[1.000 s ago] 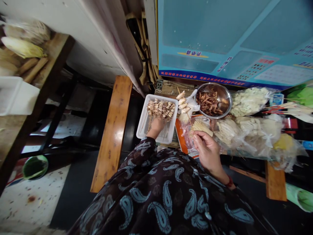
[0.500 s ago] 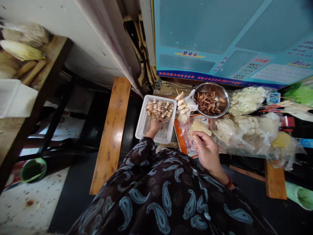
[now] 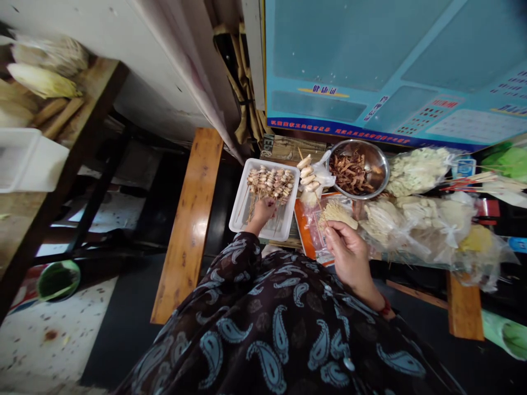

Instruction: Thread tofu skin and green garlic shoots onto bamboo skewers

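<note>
My right hand (image 3: 349, 249) pinches the lower end of a thin wooden skewer (image 3: 318, 202) between thumb and fingers. Pale, rounded pieces of food (image 3: 307, 174) are threaded along its upper part, which tilts up and to the left. Inside the white plastic tray (image 3: 236, 216), my left hand (image 3: 263, 211) has its fingers curled at the sticks of several loaded skewers (image 3: 269, 182). Those skewers lie side by side with brownish-white pieces at the far end. What the left fingertips grip is hidden.
Right of the tray stands a steel bowl (image 3: 381, 189) of brown strips. Enoki mushrooms (image 3: 337, 214) lie on orange-and-clear packaging (image 3: 304, 230). Bagged pale food (image 3: 415, 216) fills the right side. A wooden bench (image 3: 187, 225) is at left, a blue board (image 3: 321, 49) behind.
The view has shifted slightly. Both hands stay almost where they were, and the skewer in my right hand keeps its tilt.
</note>
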A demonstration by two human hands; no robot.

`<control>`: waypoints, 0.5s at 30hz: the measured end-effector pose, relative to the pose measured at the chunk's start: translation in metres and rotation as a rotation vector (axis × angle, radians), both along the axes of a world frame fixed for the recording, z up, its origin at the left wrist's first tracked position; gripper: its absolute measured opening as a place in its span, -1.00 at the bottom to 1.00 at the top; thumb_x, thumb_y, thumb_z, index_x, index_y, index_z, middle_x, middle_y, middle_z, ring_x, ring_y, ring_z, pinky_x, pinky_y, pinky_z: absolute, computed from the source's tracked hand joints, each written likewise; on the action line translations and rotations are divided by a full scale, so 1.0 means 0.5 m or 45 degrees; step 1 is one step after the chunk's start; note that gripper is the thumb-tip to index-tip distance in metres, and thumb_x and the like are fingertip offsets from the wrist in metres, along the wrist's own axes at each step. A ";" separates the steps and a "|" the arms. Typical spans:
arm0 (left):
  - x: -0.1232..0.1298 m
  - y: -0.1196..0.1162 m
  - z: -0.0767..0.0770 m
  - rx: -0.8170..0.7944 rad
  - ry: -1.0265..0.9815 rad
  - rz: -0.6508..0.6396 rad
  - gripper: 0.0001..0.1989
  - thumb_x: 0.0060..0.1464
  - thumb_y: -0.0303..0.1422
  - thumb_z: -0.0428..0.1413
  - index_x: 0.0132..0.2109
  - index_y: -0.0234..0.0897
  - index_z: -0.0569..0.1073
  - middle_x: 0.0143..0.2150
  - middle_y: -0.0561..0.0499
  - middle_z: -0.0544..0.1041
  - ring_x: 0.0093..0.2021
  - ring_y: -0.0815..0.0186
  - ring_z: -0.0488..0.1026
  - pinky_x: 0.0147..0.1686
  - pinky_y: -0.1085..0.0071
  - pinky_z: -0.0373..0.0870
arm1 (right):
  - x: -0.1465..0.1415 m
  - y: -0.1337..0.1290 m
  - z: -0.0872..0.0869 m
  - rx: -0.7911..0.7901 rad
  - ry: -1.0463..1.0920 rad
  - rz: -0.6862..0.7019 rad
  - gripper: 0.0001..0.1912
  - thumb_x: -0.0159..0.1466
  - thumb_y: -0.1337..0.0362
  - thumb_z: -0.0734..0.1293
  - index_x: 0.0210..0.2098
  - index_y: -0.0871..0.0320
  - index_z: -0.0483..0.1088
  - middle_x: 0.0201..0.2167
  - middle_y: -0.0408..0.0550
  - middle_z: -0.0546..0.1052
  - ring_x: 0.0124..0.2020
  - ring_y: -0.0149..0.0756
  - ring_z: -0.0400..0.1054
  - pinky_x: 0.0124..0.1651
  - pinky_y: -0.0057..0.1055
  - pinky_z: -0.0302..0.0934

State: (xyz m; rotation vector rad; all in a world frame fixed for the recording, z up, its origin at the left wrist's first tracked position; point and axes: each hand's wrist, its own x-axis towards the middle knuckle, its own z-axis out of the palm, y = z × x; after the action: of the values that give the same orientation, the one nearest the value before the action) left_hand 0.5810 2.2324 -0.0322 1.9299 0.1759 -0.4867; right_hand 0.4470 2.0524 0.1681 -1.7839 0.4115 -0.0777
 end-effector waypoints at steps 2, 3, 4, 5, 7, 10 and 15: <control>-0.005 0.001 0.003 -0.014 0.012 0.004 -0.88 0.01 -0.40 0.11 -0.46 -0.29 0.46 -0.63 0.07 0.47 -0.65 0.43 0.40 -0.58 0.56 0.29 | 0.000 0.000 -0.002 -0.007 -0.001 -0.007 -0.69 0.28 0.01 0.34 -0.20 0.11 0.51 -0.51 -0.13 0.42 -0.47 -0.33 0.26 -0.43 -0.40 0.18; -0.009 0.002 0.005 -0.022 0.016 0.008 -0.88 0.01 -0.41 0.10 -0.46 -0.29 0.45 -0.62 0.08 0.47 -0.65 0.44 0.40 -0.58 0.56 0.29 | 0.001 0.001 -0.002 -0.006 0.001 -0.009 -0.69 0.28 0.01 0.34 -0.20 0.11 0.51 -0.51 -0.13 0.42 -0.46 -0.33 0.26 -0.43 -0.40 0.19; -0.012 0.002 0.006 -0.031 0.018 0.014 -0.89 0.01 -0.42 0.09 -0.46 -0.30 0.44 -0.61 0.09 0.48 -0.65 0.44 0.40 -0.58 0.57 0.28 | 0.001 0.001 -0.002 -0.003 0.004 -0.013 -0.70 0.28 0.01 0.34 -0.20 0.11 0.51 -0.51 -0.13 0.42 -0.47 -0.34 0.26 -0.43 -0.40 0.19; -0.014 0.003 0.008 -0.040 0.018 0.020 -0.88 0.01 -0.43 0.08 -0.46 -0.30 0.43 -0.61 0.09 0.47 -0.65 0.45 0.40 -0.57 0.57 0.28 | 0.001 0.001 -0.003 0.001 0.006 -0.016 -0.70 0.28 0.02 0.34 -0.20 0.11 0.51 -0.51 -0.13 0.42 -0.47 -0.34 0.26 -0.43 -0.40 0.18; -0.020 0.006 0.010 -0.057 0.011 0.038 -0.87 0.02 -0.44 0.07 -0.47 -0.29 0.42 -0.63 0.11 0.44 -0.66 0.46 0.39 -0.57 0.57 0.27 | 0.001 0.001 -0.004 0.012 0.012 -0.019 -0.70 0.28 0.02 0.35 -0.20 0.12 0.51 -0.51 -0.14 0.42 -0.48 -0.35 0.25 -0.45 -0.41 0.17; -0.026 0.009 0.012 -0.088 -0.005 0.080 -0.87 0.04 -0.43 0.06 -0.46 -0.28 0.41 -0.67 0.14 0.38 -0.67 0.46 0.36 -0.58 0.58 0.25 | 0.001 0.000 -0.011 0.028 0.025 -0.020 -0.68 0.28 0.01 0.35 -0.18 0.13 0.50 -0.51 -0.15 0.42 -0.52 -0.39 0.21 -0.48 -0.43 0.14; -0.040 0.006 0.033 -0.176 -0.042 0.144 -0.91 0.05 -0.41 0.07 -0.41 -0.28 0.40 -0.58 0.13 0.43 -0.63 0.48 0.39 -0.58 0.59 0.26 | 0.010 0.002 -0.026 0.092 0.027 -0.083 -0.66 0.27 -0.01 0.37 -0.18 0.14 0.49 -0.45 -0.13 0.46 -0.49 -0.41 0.21 -0.46 -0.45 0.14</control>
State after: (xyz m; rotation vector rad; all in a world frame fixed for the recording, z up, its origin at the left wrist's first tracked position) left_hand 0.5608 2.2354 -0.0158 1.7813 0.2235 -0.3817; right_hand 0.4522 2.0533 0.1552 -1.7013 0.4821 -0.0884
